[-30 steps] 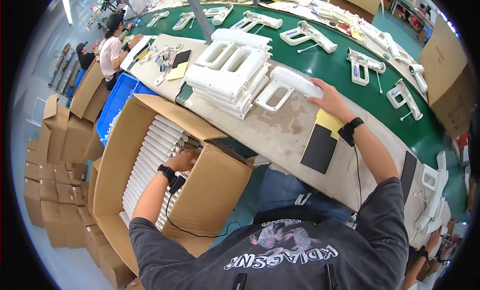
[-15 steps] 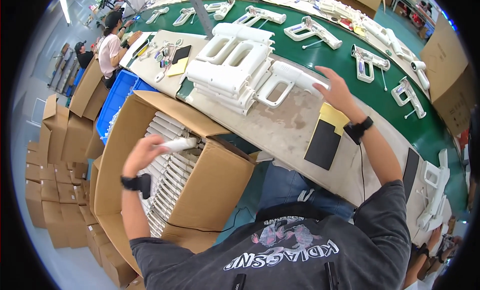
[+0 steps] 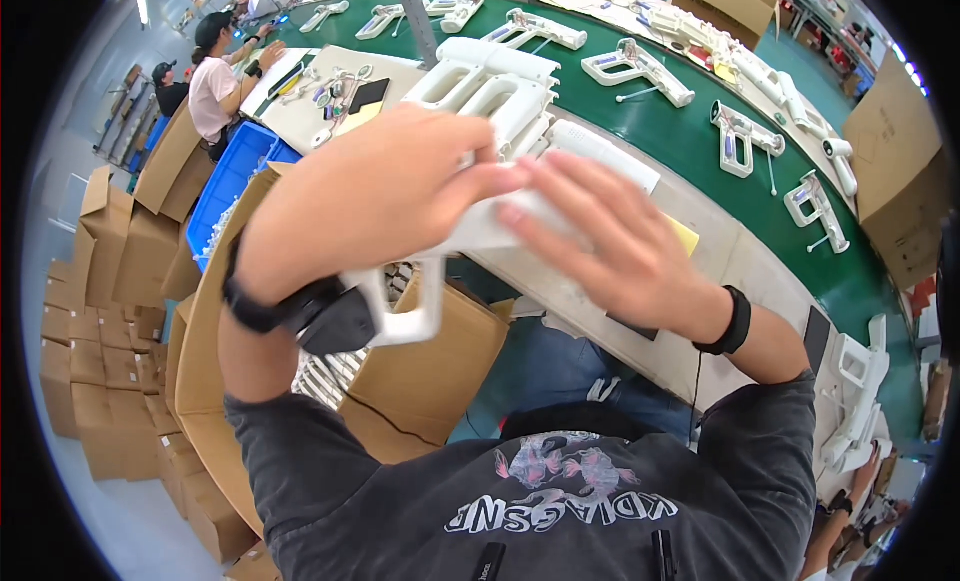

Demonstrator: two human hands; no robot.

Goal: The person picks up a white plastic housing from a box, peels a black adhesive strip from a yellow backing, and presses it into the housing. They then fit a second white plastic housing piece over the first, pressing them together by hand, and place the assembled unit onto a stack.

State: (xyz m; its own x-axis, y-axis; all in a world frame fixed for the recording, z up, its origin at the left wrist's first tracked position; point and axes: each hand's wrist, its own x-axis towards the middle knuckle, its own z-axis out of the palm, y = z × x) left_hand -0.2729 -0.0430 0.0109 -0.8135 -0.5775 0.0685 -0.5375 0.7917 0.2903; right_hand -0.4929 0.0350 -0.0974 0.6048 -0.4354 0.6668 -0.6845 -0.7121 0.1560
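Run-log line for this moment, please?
left hand: holding white plastic shell with looped handle; right hand: touching same shell; nearby: open brown cardboard box, stacked white plastic shells

One white plastic gun-shaped housing with a loop handle (image 3: 485, 231) is being held by one left hand (image 3: 380, 186) and touched by one right hand (image 3: 620, 246). Two black wrist straps (image 3: 740, 321) are being worn behind the fingers. Beyond the fingers, seven white open-sided pistol-shaped frames (image 3: 665, 80) are being borne by one green belt (image 3: 690, 141). One blue plastic bin (image 3: 240, 164) is being seen left of the fingers, one open brown cardboard carton (image 3: 430, 376) below them, one grey metal post (image 3: 416, 21) beyond them. Two co-workers (image 3: 212, 93) are being seen far left of the fingers.
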